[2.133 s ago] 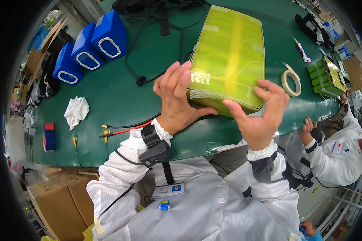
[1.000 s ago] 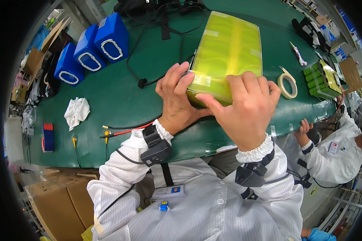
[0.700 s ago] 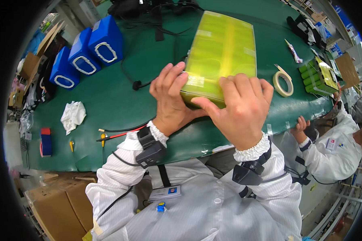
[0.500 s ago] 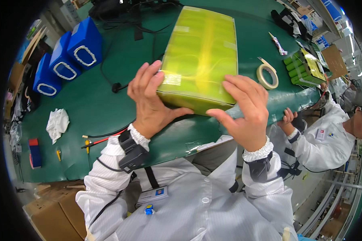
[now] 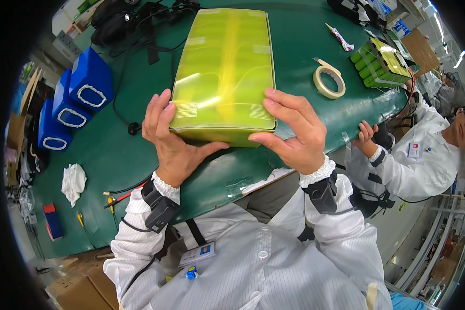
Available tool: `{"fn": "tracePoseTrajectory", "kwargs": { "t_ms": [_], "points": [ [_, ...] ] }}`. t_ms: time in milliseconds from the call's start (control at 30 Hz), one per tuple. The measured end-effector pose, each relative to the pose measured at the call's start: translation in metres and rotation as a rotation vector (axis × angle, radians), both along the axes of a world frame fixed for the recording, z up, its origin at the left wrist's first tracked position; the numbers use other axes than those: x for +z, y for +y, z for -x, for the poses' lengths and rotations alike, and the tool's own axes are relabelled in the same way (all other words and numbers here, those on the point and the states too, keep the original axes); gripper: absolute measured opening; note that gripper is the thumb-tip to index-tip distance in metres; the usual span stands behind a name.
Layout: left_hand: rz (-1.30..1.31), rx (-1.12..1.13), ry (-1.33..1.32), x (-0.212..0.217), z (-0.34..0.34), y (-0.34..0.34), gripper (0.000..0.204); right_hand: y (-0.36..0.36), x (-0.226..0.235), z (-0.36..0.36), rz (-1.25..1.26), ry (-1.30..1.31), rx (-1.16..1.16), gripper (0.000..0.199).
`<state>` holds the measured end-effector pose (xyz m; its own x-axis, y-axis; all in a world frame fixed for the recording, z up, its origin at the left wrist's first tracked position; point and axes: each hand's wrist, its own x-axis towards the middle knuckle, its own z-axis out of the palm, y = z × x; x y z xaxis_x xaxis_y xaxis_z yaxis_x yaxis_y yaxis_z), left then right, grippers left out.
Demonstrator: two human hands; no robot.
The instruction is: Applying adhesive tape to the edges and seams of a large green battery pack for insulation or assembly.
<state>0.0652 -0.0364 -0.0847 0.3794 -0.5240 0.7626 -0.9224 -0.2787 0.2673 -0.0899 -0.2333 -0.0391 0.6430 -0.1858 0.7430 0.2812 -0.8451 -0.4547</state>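
Observation:
A large box-shaped battery pack (image 5: pixel 224 67) in a glossy yellow-green cover lies on the green table, its long side running away from me. Strips of clear tape cross its edges, and rounded cell shapes show faintly through the cover. My left hand (image 5: pixel 173 142) is closed on its near left corner, fingers along the left side and thumb at the near end face. On the opposite corner, my right hand (image 5: pixel 294 129) grips in the same way, fingertips on the top edge and thumb on the near face. The pack's underside is hidden.
Three blue packs (image 5: pixel 90 77) stand at the left. Nearer lie a crumpled white cloth (image 5: pixel 74 183) and red and black cables (image 5: pixel 124 197). At the right are a tape roll (image 5: pixel 329 81), a tube (image 5: pixel 340 37) and a green-celled pack (image 5: pixel 380 63), with a co-worker (image 5: pixel 423 150) beside the table.
My view has turned slightly, shifting the table's contents in the picture. The battery pack and both hands now appear farther left, and the grip looks the same.

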Motion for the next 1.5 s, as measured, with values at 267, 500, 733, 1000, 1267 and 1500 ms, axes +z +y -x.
{"fn": "tracePoseTrajectory", "kwargs": {
  "t_ms": [267, 500, 733, 1000, 1267, 1500],
  "points": [
    [0.078, -0.013, -0.034, -0.009, -0.007, -0.001, 0.120, -0.001, 0.000, 0.000, 0.026, 0.034, 0.014, 0.057],
    [0.116, -0.068, 0.012, -0.009, -0.008, -0.002, 0.119, 0.000, -0.001, 0.001, 0.039, 0.009, -0.001, 0.055],
    [0.075, -0.035, 0.018, -0.007, -0.006, 0.002, 0.120, 0.020, 0.009, 0.006, 0.194, -0.029, -0.135, 0.061],
    [0.092, -0.015, 0.024, -0.007, -0.004, 0.000, 0.120, 0.026, 0.027, -0.013, 0.403, 0.050, -0.167, 0.053],
    [0.121, 0.004, 0.006, -0.008, -0.004, -0.004, 0.118, 0.041, 0.024, -0.023, 0.498, -0.078, -0.177, 0.036],
    [0.118, 0.013, 0.011, -0.008, -0.004, -0.002, 0.114, 0.041, 0.014, -0.018, 0.770, -0.164, -0.193, 0.025]
  ]
}}
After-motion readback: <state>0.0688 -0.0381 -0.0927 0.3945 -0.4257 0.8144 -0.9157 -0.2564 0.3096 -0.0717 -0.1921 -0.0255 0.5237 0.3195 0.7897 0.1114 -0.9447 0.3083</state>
